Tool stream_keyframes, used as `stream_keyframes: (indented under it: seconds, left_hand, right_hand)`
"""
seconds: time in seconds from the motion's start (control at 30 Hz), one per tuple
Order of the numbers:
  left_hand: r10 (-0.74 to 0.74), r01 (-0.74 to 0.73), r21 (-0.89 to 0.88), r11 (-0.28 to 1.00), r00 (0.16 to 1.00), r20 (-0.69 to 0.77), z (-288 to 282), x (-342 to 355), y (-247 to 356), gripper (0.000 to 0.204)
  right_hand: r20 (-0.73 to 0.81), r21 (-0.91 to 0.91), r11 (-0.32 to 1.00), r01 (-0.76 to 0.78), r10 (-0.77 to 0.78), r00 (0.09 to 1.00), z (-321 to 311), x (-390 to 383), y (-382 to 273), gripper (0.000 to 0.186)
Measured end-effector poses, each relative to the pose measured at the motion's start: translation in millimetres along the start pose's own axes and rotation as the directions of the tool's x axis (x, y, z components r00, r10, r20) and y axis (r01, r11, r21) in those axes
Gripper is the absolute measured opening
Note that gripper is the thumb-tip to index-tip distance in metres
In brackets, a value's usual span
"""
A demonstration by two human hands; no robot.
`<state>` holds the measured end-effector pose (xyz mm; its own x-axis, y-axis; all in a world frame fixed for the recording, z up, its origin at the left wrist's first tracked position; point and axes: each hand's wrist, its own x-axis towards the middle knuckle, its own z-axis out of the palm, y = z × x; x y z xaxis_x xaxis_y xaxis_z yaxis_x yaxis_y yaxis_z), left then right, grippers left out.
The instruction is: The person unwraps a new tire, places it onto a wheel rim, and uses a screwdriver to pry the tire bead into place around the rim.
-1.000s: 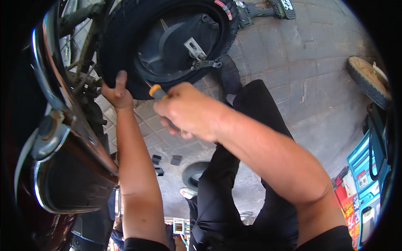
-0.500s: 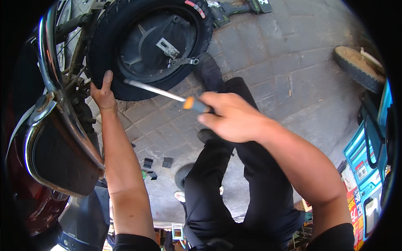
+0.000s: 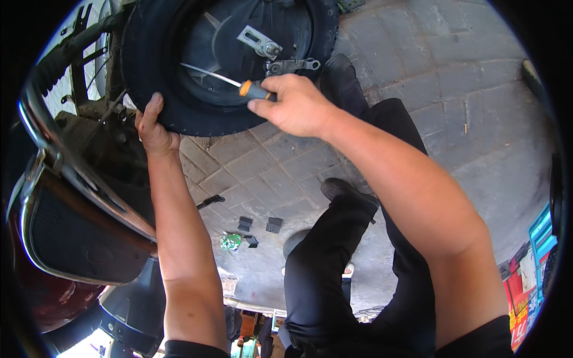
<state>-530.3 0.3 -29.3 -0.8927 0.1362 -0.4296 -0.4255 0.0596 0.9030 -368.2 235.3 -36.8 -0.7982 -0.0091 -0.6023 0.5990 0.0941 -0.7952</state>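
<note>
A black tire (image 3: pixel 197 123) on a wheel with a dark hub (image 3: pixel 224 51) lies at the upper left. My left hand (image 3: pixel 158 132) grips the tire's near left edge, thumb on the sidewall and fingers mostly hidden behind it. Closed round a screwdriver (image 3: pixel 255 90) with an orange and grey handle is my right hand (image 3: pixel 298 106). The screwdriver's shaft points left over the wheel, its tip near the inner rim; whether it touches I cannot tell. A slotted metal plate (image 3: pixel 253 39) and a metal arm (image 3: pixel 295 65) sit on the hub beyond my right hand.
At left stands a vehicle with a chrome bar (image 3: pixel 89 173) and a dark red body (image 3: pixel 65 304). Small black pieces (image 3: pixel 274 225) and a green-and-white round item (image 3: pixel 230 241) lie on the paving (image 3: pixel 453 89). A blue case (image 3: pixel 540 230) is at the far right.
My right hand has carried the screwdriver up and left, its tip passing from over the tire to over the wheel's inner part. My left hand keeps its hold. The whole view has shifted.
</note>
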Motion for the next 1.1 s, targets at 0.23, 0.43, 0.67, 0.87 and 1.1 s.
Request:
stream_keyframes:
  seconds: [0.23, 0.43, 0.67, 0.87, 1.1]
  left_hand:
    - [-0.048, 0.041, 0.103, 0.994, 0.996, 0.072, -11, 3, 19, 0.064]
    - [-0.048, 0.048, -0.003, 0.999, 0.991, 0.125, -17, 10, 13, 0.07]
    - [-0.002, 0.004, -0.017, 1.0, 0.991, 0.132, -31, 0, -3, 0.072]
    - [-0.018, 0.017, -0.106, 0.994, 1.0, -0.01, -17, -79, -32, 0.095]
    - [0.133, -0.246, 0.415, 0.876, 0.95, 0.282, 0, -38, 35, 0.08]
  right_hand:
    - [-0.114, 0.188, 0.982, 0.034, -0.012, 0.993, 47, 11, 19, 0.038]
    - [-0.22, 0.337, 0.935, 0.107, -0.032, 0.975, 79, 22, 40, 0.038]
    - [-0.218, 0.237, 0.956, 0.171, -0.119, 0.969, 74, 17, 54, 0.033]
    - [-0.147, 0.154, 0.978, 0.142, -0.119, 0.982, 81, -13, 63, 0.028]
    - [-0.163, 0.102, 0.982, 0.159, -0.142, 0.976, 84, -16, 68, 0.024]
